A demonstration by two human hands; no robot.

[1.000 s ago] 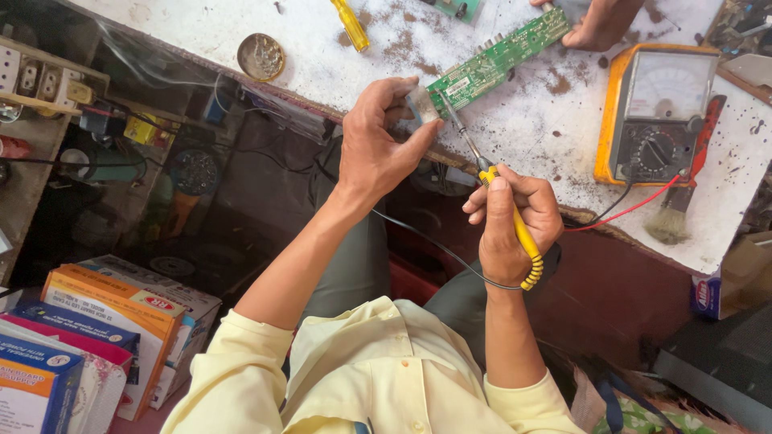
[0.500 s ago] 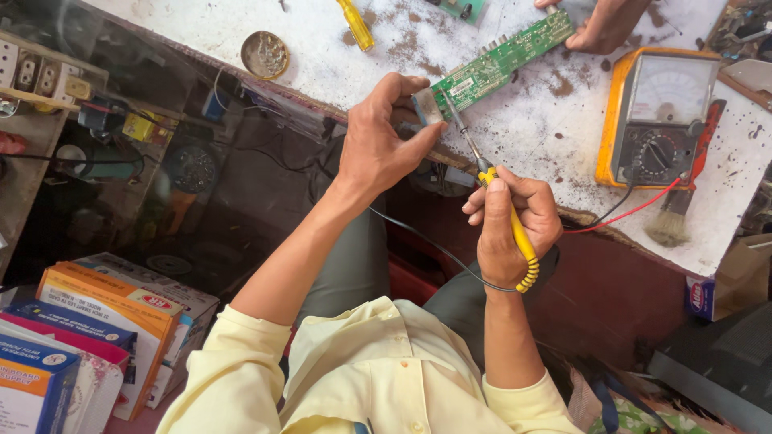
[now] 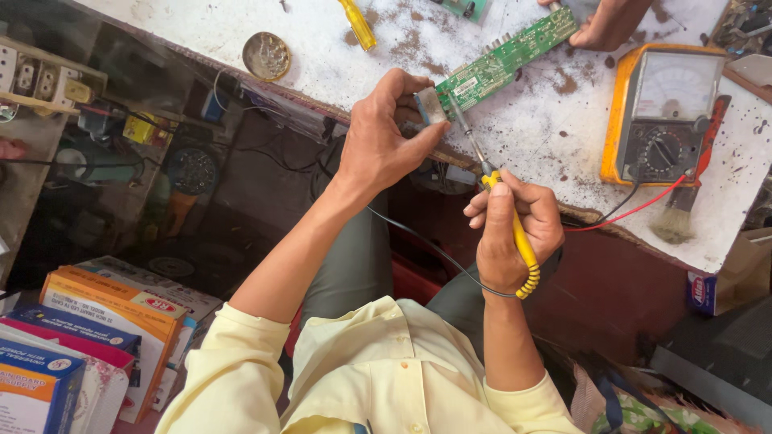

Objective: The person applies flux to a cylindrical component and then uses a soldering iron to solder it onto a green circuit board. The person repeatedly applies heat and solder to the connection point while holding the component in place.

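- Landmark: the green circuit board (image 3: 503, 60) lies flat on the white worktop (image 3: 322, 40), its long axis running from the near edge of the worktop up and to the right.
- Left hand (image 3: 382, 141): grip closed on the near end of the board, thumb and fingers pinching at a small silver metal block (image 3: 432, 106) mounted on that end. The hand is in contact with the board.
- Right hand (image 3: 515, 233): grip closed in a fist around the yellow handle of a soldering iron (image 3: 515, 229). The hand sits below the board, off the worktop edge, well apart from the board itself.
- Iron axis: the shaft points up and slightly left from the right hand; the tip (image 3: 454, 104) meets the near end of the board just beside the metal block. Whether the tip touches the board cannot be told.
- Key relation: the board lies up and left of the right grip, along the iron's own axis; the left hand is the nearer hand and steadies the work point.
- A black cord trails from the iron's handle down past the wrist.
- Right of the board: an orange analogue meter (image 3: 663, 112) with red and black leads, and a brush (image 3: 683, 205) beyond it.
- At the far end of the board, another person's hand (image 3: 607, 24) rests on the worktop.
- Left of the board: a yellow screwdriver (image 3: 358, 22) and a round tin (image 3: 266, 55).
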